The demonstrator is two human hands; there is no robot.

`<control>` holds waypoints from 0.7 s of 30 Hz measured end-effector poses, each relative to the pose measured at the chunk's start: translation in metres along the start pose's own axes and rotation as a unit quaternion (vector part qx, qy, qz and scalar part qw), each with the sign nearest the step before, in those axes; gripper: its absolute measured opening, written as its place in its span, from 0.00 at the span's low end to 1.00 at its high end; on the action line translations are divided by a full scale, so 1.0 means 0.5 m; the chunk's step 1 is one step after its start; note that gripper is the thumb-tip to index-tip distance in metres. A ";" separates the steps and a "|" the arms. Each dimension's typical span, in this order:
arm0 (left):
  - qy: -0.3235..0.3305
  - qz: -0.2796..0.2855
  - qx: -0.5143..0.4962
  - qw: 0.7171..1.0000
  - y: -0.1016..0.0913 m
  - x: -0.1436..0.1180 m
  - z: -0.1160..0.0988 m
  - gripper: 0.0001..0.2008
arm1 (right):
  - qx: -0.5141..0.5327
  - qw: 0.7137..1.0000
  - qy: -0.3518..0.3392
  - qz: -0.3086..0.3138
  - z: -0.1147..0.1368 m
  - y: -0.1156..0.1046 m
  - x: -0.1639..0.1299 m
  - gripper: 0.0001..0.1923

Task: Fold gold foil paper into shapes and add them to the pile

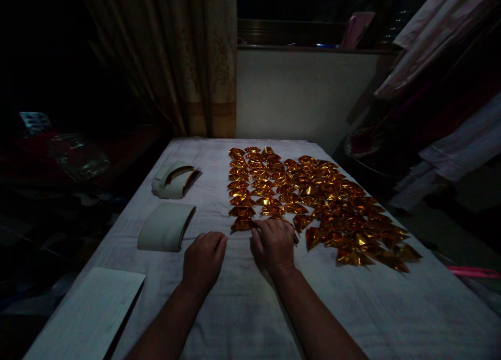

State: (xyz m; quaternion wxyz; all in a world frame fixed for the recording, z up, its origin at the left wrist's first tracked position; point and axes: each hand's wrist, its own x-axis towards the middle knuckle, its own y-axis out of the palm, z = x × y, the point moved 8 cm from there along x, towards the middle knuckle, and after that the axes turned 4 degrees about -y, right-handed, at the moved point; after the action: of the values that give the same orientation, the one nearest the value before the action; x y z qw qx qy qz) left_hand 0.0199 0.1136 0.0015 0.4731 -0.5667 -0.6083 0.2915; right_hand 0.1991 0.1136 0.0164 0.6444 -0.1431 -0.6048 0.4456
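Observation:
Several folded gold foil pieces [313,203] lie spread over the far middle and right of a table covered in white cloth [242,308]. My right hand [274,245] rests palm down at the near edge of the spread, its fingertips touching the nearest gold piece [241,224]. My left hand [203,258] lies palm down on the cloth just to the left, fingers curled under, holding nothing that I can see.
Two curved stacks of pale paper [166,227] [174,180] lie on the left of the table. A flat white sheet [94,310] sits at the near left corner. A curtain [183,62] and a wall stand behind; clothes [442,88] hang on the right.

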 end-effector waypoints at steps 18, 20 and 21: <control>0.012 -0.006 0.010 1.000 0.002 -0.002 0.001 0.13 | 0.002 1.000 -0.022 0.006 0.005 -0.004 0.003 0.07; 0.014 -0.008 0.008 1.000 0.002 -0.003 0.001 0.13 | 0.000 1.000 -0.025 0.005 0.006 -0.005 0.003 0.07; 0.014 -0.009 0.008 1.000 0.001 -0.003 0.001 0.13 | -0.001 1.000 -0.025 0.004 0.007 -0.006 0.003 0.07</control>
State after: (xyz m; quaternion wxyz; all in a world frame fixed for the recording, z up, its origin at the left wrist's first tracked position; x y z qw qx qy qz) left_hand 0.0197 0.1124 0.0004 0.4886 -0.5618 -0.6040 0.2843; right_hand 0.1971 0.1120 0.0203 0.6269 -0.1349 -0.6208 0.4510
